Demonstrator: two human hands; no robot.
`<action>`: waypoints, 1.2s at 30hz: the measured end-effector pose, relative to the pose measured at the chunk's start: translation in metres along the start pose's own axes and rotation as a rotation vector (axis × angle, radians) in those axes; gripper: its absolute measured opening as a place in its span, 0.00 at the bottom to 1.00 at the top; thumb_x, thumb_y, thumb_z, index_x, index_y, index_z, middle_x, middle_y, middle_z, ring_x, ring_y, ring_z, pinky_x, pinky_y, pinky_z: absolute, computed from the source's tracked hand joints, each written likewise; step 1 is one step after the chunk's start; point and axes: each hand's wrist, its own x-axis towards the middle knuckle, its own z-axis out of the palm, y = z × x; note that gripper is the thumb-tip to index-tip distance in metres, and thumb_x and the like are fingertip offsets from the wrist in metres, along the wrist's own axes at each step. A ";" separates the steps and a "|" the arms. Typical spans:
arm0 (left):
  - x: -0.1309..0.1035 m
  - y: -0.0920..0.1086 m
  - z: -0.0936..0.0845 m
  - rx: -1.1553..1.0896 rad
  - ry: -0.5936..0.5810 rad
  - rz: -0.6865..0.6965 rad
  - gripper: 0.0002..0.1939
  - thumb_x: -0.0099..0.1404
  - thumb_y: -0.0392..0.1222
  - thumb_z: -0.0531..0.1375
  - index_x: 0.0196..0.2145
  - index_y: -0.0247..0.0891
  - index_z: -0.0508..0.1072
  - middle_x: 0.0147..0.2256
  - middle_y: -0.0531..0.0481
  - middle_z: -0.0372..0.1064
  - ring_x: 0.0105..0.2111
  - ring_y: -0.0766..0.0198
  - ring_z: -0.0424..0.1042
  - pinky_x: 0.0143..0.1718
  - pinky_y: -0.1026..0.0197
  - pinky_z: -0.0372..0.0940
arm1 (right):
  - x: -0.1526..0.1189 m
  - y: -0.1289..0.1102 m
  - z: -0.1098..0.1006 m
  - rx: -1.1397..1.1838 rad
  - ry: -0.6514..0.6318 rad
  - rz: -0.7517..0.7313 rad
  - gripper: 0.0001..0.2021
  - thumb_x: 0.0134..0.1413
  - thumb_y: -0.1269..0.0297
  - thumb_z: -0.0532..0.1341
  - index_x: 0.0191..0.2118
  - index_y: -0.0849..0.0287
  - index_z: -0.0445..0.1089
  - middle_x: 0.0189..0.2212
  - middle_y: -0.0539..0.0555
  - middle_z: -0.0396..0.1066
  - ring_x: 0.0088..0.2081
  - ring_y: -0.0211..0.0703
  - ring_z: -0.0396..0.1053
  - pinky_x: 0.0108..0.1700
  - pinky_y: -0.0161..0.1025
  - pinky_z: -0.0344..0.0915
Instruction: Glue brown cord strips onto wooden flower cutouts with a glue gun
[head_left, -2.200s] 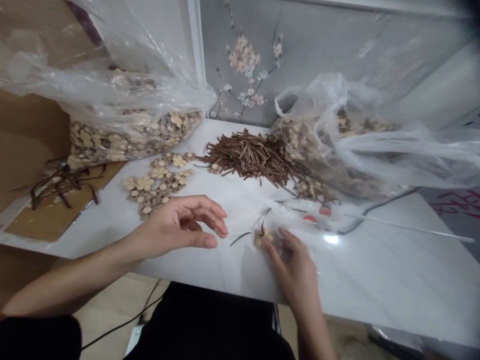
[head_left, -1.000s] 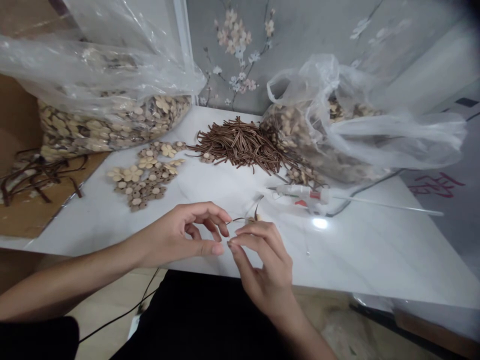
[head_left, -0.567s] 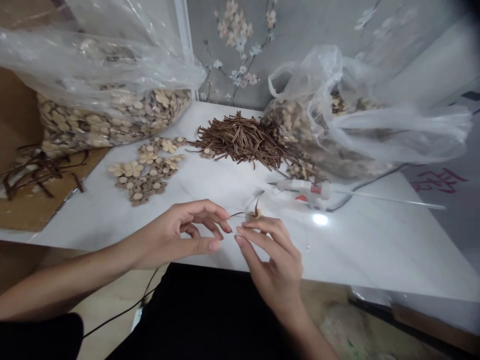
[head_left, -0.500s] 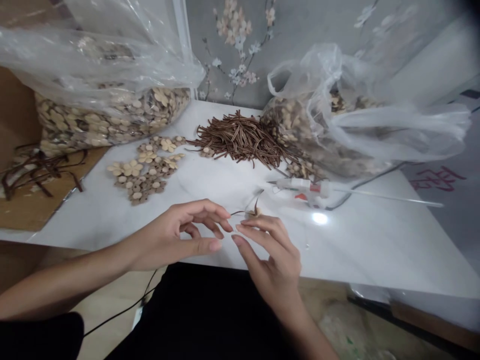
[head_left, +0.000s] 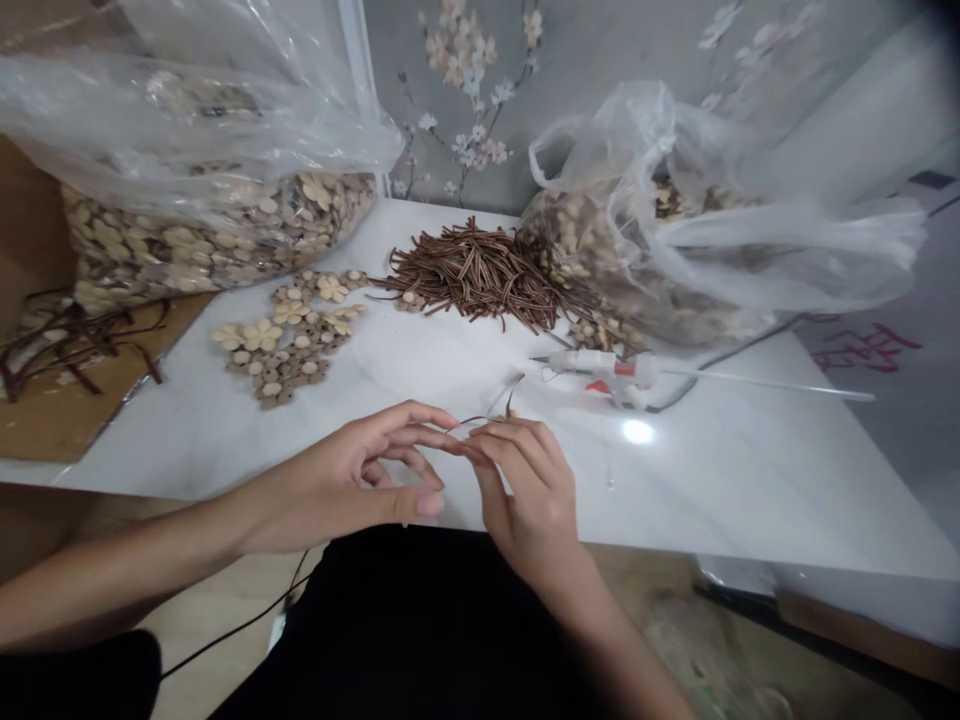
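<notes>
Head view: a glossy white tabletop [head_left: 720,490] with faint marbling carries everything. At its far left slumps a shiny, clear plastic bag [head_left: 225,240] packed with flat, flower-shaped beige pieces; at the far right sags a crinkled, translucent white plastic bag [head_left: 637,270], similarly filled. Between them bristles a tangled heap of thin brown strips [head_left: 480,275]. The left hand [head_left: 356,490] is spread, palm sideways, thumb well below its curved fingers. The right hand [head_left: 529,490] draws thumb and fingers together against the left fingertips (whether they pinch anything, I cannot tell). Grey-brown and beige petalled pieces [head_left: 292,362] cluster farther left; a translucent, red-triggered glue gun [head_left: 598,362] lies to the right. Just beyond the right fingers, mostly hidden, sits a small beige flower-shaped piece [head_left: 512,413] beside slender, curling dark strips [head_left: 511,402].
</notes>
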 end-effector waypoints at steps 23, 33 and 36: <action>-0.004 -0.011 -0.003 -0.466 -0.171 -0.097 0.27 0.61 0.42 0.66 0.56 0.42 0.64 0.62 0.34 0.59 0.42 0.56 0.76 0.27 0.65 0.74 | 0.005 0.005 0.000 -0.007 0.164 0.025 0.09 0.59 0.78 0.57 0.40 0.57 0.66 0.34 0.54 0.73 0.38 0.43 0.69 0.41 0.44 0.66; -0.020 -0.010 -0.002 -0.273 -0.068 0.077 0.27 0.60 0.41 0.67 0.55 0.45 0.66 0.57 0.41 0.66 0.50 0.53 0.71 0.38 0.62 0.71 | 0.006 -0.014 -0.016 0.208 0.081 0.099 0.15 0.57 0.79 0.60 0.45 0.55 0.72 0.40 0.53 0.75 0.43 0.44 0.71 0.45 0.47 0.70; -0.024 -0.012 -0.002 -0.214 -0.064 0.136 0.28 0.61 0.40 0.67 0.56 0.46 0.64 0.58 0.42 0.66 0.53 0.52 0.69 0.41 0.61 0.69 | 0.006 -0.019 -0.019 0.226 0.078 0.089 0.17 0.55 0.80 0.61 0.47 0.55 0.73 0.41 0.54 0.75 0.44 0.45 0.71 0.45 0.49 0.71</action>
